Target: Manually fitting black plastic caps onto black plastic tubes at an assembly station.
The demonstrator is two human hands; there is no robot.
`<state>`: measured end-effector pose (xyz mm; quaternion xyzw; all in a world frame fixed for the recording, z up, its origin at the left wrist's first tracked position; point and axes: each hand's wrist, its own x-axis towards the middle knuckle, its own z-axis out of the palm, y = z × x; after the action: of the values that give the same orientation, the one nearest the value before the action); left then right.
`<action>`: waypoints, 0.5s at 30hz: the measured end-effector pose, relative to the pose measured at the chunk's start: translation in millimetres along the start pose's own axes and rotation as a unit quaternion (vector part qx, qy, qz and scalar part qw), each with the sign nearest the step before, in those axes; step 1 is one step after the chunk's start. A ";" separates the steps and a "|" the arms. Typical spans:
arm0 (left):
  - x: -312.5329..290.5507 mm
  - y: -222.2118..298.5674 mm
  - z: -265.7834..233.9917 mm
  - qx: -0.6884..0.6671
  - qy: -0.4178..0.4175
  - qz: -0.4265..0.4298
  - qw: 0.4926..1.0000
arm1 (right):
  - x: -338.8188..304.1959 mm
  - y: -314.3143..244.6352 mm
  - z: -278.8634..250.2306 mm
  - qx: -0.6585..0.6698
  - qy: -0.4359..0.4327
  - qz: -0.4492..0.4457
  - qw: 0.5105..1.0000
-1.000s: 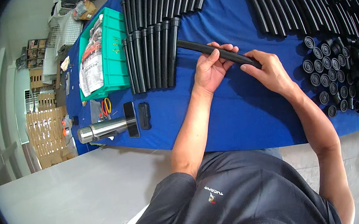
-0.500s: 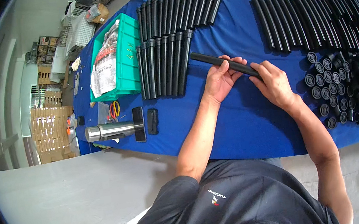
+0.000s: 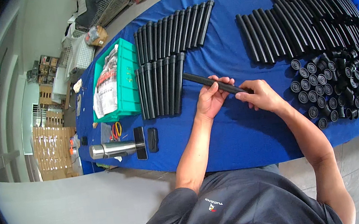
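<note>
Blue cloth covers the surface [image 3: 238, 143], which spreads across most of the scene. Far right on it lie the bare tubes [image 3: 312, 17], black and packed side by side. At centre left are two rows of capped tubes [image 3: 157, 90], also black, one row farther than the other. Just left of them sits a green crate [image 3: 128, 96] with a printed white bag [image 3: 106, 92] in it. Black caps [image 3: 322, 79] lie loose in a spread on the near right.

Between these groups the hands hold one black tube [image 3: 198, 79], slanting from far left to near right. The left hand [image 3: 210, 101] is half open, palm up, thumb and fingers around its middle. The right hand [image 3: 261, 95] is nearly closed on its right end; the fingers hide whether a cap is there.

Near left, a steel flask [image 3: 114, 149] lies on its side, with a dark phone [image 3: 140, 142] at its right end. Just right of that is a slim black case [image 3: 152, 139]. Beyond the flask are red and yellow scissors [image 3: 117, 129].
</note>
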<state>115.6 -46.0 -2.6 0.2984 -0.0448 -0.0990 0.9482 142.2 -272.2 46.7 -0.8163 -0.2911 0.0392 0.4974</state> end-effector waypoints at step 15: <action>-22.2 39.9 48.0 0.727 0.242 0.202 0.610 | 5.1 5.6 -11.4 0.243 -0.122 0.197 0.942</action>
<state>93.4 -35.9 59.0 0.8861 0.0704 0.2357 0.3929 153.0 -280.5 48.9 -0.7003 -0.1648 0.3051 0.6240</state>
